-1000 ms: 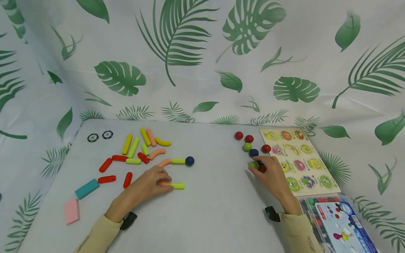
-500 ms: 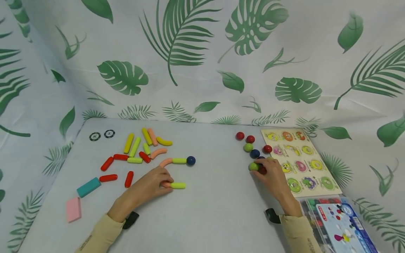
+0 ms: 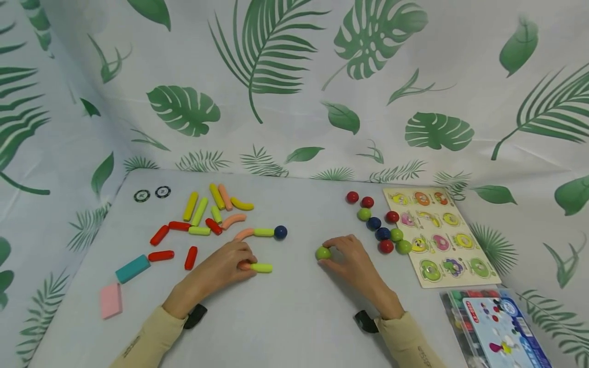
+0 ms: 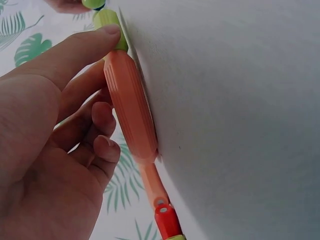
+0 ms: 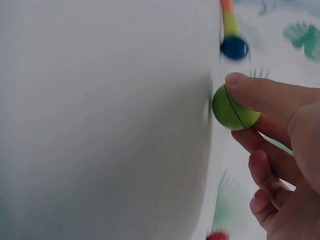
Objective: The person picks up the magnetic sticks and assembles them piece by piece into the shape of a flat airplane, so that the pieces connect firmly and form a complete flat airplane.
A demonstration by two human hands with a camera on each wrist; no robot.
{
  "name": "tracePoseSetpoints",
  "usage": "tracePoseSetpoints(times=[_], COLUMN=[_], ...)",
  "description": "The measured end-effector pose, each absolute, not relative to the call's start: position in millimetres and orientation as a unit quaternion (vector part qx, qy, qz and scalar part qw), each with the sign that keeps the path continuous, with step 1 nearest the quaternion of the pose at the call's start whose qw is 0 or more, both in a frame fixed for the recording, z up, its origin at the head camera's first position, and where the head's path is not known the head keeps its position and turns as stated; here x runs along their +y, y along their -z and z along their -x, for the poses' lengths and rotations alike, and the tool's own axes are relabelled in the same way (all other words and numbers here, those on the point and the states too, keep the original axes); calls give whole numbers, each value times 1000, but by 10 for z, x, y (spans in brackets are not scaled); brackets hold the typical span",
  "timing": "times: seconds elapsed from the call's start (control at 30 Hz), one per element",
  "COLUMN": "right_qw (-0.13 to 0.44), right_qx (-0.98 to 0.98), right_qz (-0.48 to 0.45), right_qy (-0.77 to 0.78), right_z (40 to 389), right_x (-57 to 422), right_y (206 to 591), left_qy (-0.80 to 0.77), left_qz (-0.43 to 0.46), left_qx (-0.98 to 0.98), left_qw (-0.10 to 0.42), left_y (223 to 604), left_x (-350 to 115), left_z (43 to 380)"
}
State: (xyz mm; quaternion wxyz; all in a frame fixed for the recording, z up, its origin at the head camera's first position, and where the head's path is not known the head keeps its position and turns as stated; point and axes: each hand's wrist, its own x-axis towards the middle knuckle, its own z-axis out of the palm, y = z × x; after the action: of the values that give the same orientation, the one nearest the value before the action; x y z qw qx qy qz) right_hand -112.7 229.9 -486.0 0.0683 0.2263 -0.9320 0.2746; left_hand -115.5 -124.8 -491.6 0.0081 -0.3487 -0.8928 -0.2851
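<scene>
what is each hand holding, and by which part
Right hand: a green ball, by opposite sides. Left hand: a lime stick, near its join with an orange stick.

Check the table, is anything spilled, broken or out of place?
Nothing plainly stands out. The green ball in the right hand shows a dark line, probably just a seam; I see no spill.

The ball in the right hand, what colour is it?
The ball is light green, seen best in the right wrist view.
</scene>
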Motion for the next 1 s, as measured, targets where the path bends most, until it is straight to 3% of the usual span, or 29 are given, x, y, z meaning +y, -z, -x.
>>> tracePoseSetpoints(times=[0.53, 1.0], right_qw=[12, 12], right_qx=[-908, -900], right_qz=[-297, -315], right_qy=[-295, -300], right_z=[1050, 1061], right_x=[1596, 1438], right_y=[4900, 4938], left_qy=[287, 283], left_qz=[352, 358], left_qx=[-891, -889], left_qw=[20, 29], left_y=[4918, 4941], left_x=[-1252, -1253], left_z=[1158, 1172])
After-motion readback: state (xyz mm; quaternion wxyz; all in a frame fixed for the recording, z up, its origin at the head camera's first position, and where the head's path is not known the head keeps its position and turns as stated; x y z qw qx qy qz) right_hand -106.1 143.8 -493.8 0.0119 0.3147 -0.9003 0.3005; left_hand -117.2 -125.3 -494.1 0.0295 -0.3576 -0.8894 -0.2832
